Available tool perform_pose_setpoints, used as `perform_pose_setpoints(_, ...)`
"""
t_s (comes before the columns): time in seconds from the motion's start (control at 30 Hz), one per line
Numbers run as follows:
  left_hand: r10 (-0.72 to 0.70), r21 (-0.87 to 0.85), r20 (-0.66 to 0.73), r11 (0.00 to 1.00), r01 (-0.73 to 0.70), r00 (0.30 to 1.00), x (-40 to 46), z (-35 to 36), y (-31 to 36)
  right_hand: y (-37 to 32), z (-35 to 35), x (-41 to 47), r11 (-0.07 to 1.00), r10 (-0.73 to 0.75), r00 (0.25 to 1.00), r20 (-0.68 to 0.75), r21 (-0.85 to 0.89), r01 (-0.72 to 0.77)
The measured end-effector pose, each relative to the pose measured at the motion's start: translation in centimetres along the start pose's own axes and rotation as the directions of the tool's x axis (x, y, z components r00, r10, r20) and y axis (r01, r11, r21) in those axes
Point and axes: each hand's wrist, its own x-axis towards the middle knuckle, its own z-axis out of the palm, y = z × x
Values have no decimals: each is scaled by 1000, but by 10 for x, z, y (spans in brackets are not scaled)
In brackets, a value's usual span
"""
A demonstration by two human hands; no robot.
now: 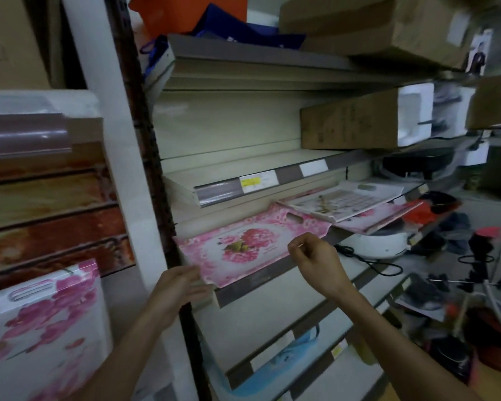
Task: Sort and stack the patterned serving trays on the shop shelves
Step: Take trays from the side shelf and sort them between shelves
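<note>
Just beyond both hands, a pink floral tray lies flat on the middle shelf, its near edge overhanging the shelf's front lip. The left hand sits at the tray's near left corner, fingers loosely spread and extended toward it; they reach the corner, though whether they actually grip it cannot be told. The right hand hovers at the tray's near right edge, curled in a loose fist with fingertips drawn together, and whether it touches the rim cannot be told either. Farther out from the right hand, on the same shelf, a white grid-patterned tray rests on top of another pink tray, both just beside the first tray's far end. Well to the outside of the left hand, a white tray with pink blossoms stands upright on edge. Below the right forearm, a blue-patterned tray shows on a lower shelf. Above the hands, cardboard boxes sit on the upper shelves.
</note>
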Motion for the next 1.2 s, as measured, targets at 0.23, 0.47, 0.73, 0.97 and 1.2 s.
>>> perform_pose_setpoints(0.23, -32, 57, -216, 997, 45, 976, 57, 28, -17, 54, -32, 19, 999, 50, 998, 27, 2, -50)
perform_pose_setpoints(0.47, -52, 62, -397, 995, 84, 917, 72, 39, -24, 94, -43, 35, 991, 134, 989, 67, 8, -135)
perform_pose_setpoints(0.73, -41, -132, -257, 991, 7, 965, 38, 74, 19, 109, -35, 52, 968, 231, 962, 143, 66, -243)
perform_pose_setpoints(0.97, 14, -229, -243, 971, -71, 970, 14, 87, 37, 101, -21, 68, 660, 424, 841, 336, 521, -542)
perform_pose_setpoints(1.2, 10, -325, -260, 941, -98, 966, -55, 93, 30, 103, -15, 78, 284, 424, 775, 470, 743, -606)
